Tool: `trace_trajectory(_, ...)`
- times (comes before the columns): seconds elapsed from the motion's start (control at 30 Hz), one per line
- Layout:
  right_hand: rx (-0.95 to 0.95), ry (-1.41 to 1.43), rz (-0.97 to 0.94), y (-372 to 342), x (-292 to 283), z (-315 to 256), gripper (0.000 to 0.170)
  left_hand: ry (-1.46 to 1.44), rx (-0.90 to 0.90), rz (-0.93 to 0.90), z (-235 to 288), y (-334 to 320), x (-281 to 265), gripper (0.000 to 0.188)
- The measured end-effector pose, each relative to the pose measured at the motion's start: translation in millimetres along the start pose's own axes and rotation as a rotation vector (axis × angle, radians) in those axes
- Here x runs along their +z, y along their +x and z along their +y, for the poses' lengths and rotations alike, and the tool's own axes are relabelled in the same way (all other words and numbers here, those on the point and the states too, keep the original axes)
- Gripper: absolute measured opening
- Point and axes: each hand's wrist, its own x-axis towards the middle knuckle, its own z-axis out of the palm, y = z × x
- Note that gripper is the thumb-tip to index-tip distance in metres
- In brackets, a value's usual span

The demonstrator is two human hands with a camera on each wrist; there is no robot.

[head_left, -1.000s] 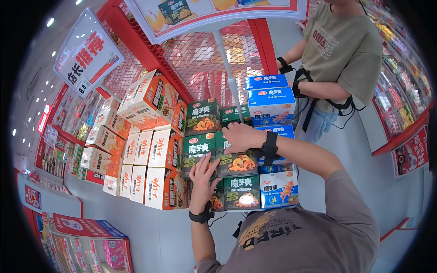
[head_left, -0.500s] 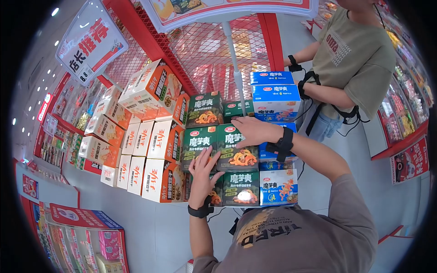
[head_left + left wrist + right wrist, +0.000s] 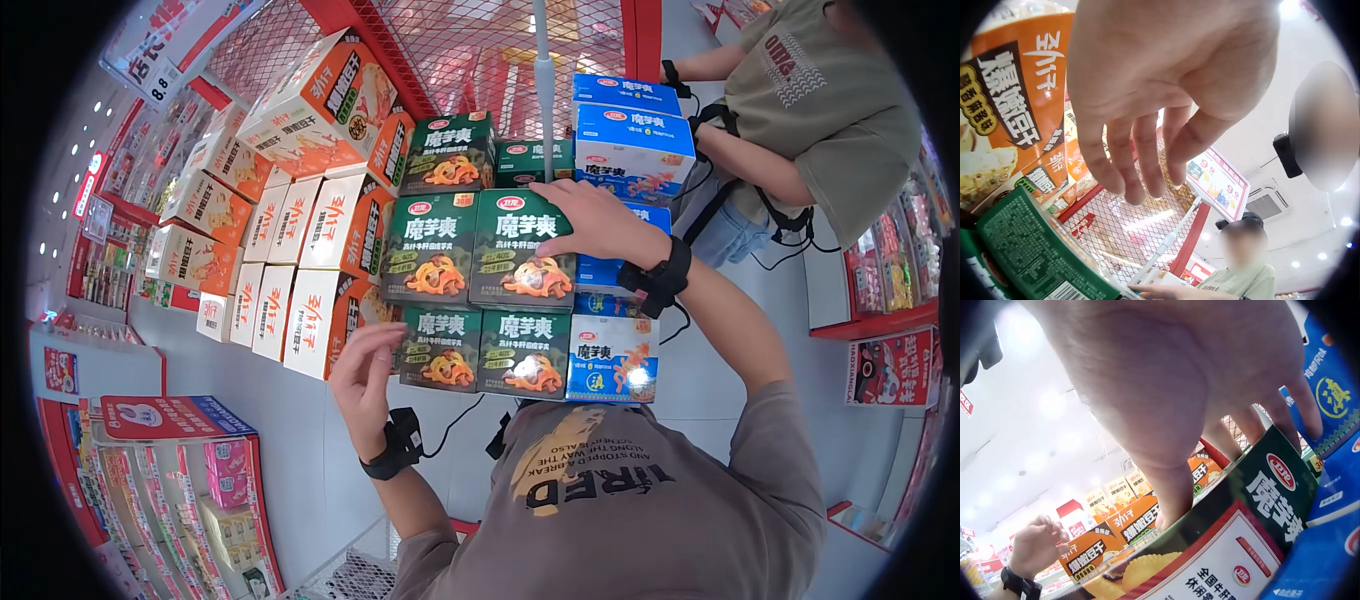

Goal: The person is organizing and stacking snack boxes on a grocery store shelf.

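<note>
My right hand (image 3: pixel 605 222) lies over the right side of a dark green snack box (image 3: pixel 520 240) printed with noodle-like strips. Its thumb touches the box face and the other fingers reach its back edge. In the right wrist view, the thumb meets one edge of the green box (image 3: pixel 1222 531) and the fingers spread toward the blue boxes. My left hand (image 3: pixel 362 368) hovers with loosely bent fingers near the lower left green box (image 3: pixel 440 350), and holds nothing. The left wrist view shows that hand (image 3: pixel 1166 87) bare, with a green box (image 3: pixel 1041 256) below it.
Orange and white boxes (image 3: pixel 330 230) are stacked left of the green ones. Blue boxes (image 3: pixel 635 140) stand along the right. A grey sign pole (image 3: pixel 544 90) rises behind, before a red mesh rack (image 3: pixel 460 60). Another person (image 3: pixel 830 130) stands at the right.
My left hand has come off the green boxes, moving left and toward my body. My right hand stays on the same green box, its fingers shifted slightly. The head view has tilted downward.
</note>
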Motion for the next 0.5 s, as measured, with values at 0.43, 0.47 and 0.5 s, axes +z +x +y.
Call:
trace_trajectory(0.43, 0.074, 0.242, 0.007, 0, 3, 7, 0.102, 0.051, -0.289, -0.405, -40, -33, 66, 0.035)
trace_trajectory(0.47, 0.117, 0.261, -0.029, 3, 4, 9, 0.101, -0.053, -0.303, -0.479, -45, -30, 71, 0.044)
trace_trajectory(0.5, 0.161, 0.279, -0.064, 5, 2, 9, 0.101, -0.285, -0.431, -0.448, -48, -25, 78, 0.045)
